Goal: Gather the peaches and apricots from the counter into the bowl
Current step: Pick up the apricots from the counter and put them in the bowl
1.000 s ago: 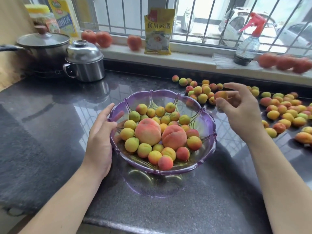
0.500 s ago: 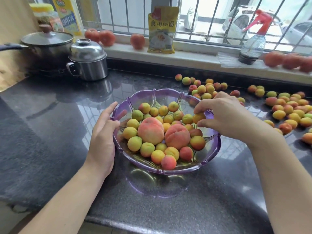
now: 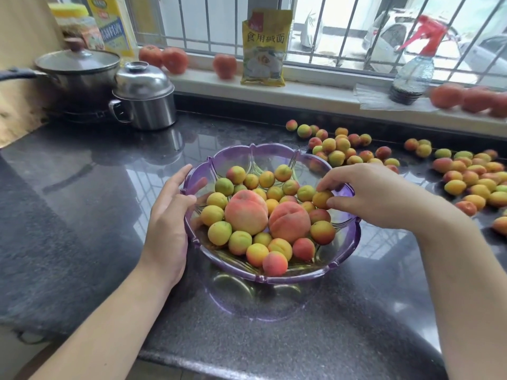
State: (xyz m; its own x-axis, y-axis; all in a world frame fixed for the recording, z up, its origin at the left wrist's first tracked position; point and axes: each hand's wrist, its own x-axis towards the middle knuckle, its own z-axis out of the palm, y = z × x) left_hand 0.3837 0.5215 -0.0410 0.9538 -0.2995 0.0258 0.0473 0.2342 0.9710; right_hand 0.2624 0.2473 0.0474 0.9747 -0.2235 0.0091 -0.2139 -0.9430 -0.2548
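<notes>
Apricots and peaches: most gathered fruit sits in purple scalloped bowl (image 3: 274,278), which stands on dark speckled counter (image 3: 82,201) a little in from its front edge. Two large peaches (image 3: 246,213) lie side by side at bowl's middle, ringed by small yellow, green and red-blushed apricots.

Right hand (image 3: 381,198) reaches over bowl's right rim; thumb and fingertips pinch one orange apricot (image 3: 321,199), held low among the fruit at the right side of the bowl. Whether it already rests on the pile, cannot tell.

Left hand (image 3: 167,231) lies flat against bowl's left outer wall, fingers straight, thumb on the rim, gripping nothing.

Loose apricots (image 3: 337,149) remain scattered on counter behind and to the right of bowl, toward its back edge; denser patch (image 3: 472,176) runs to the right edge.

Back left corner: lidded dark pot (image 3: 76,72) and steel pot (image 3: 145,100), just beside each other. Window sill behind counter carries tomatoes (image 3: 175,59), yellow packet (image 3: 264,48), spray bottle (image 3: 414,69).
</notes>
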